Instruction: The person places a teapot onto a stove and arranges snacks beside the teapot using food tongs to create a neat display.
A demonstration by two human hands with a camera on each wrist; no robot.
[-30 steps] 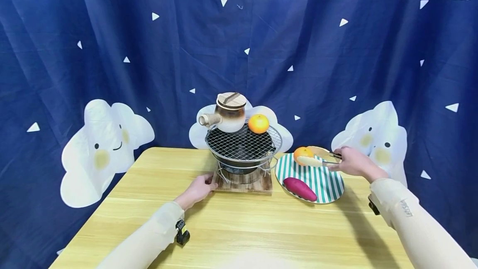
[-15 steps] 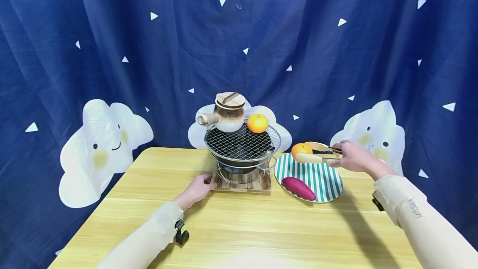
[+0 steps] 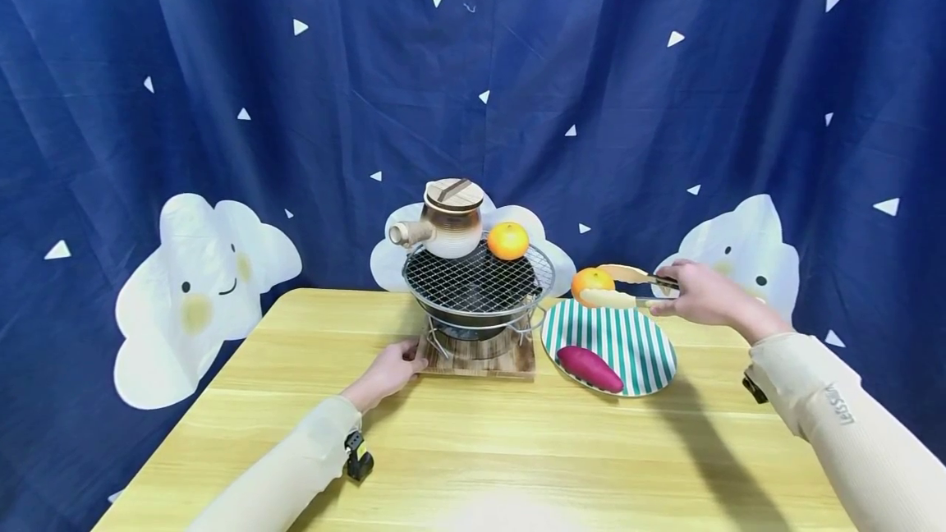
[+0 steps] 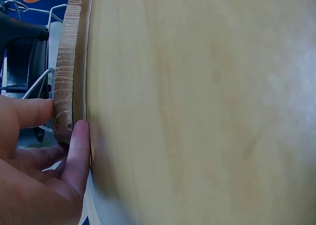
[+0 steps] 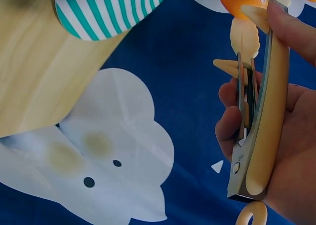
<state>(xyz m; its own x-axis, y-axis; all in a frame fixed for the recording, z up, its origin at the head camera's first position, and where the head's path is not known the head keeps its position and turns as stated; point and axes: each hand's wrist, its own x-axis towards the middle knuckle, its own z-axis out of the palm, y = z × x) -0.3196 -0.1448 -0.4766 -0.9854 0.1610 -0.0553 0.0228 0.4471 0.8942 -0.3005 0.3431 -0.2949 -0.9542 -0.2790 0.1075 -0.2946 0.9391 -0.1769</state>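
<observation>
Navy curtain (image 3: pixel 332 130) reading "smile sweet", left grip (image 3: pixel 388 370) pinching wooden board (image 3: pixel 513 364), right grip (image 3: pixel 705 294) squeezing tongs (image 3: pixel 612 299) around orange (image 3: pixel 590 279)

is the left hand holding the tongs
No, the right hand holds the tongs, while the left hand grips the wooden board under the grill.

The person is wearing cream sleeves (image 3: pixel 284 460); grey lettering (image 3: pixel 839 403) is running across the right one, while a black, yellow-marked camera (image 3: pixel 358 458) is sitting by the left cuff (image 3: pixel 342 411).
</observation>
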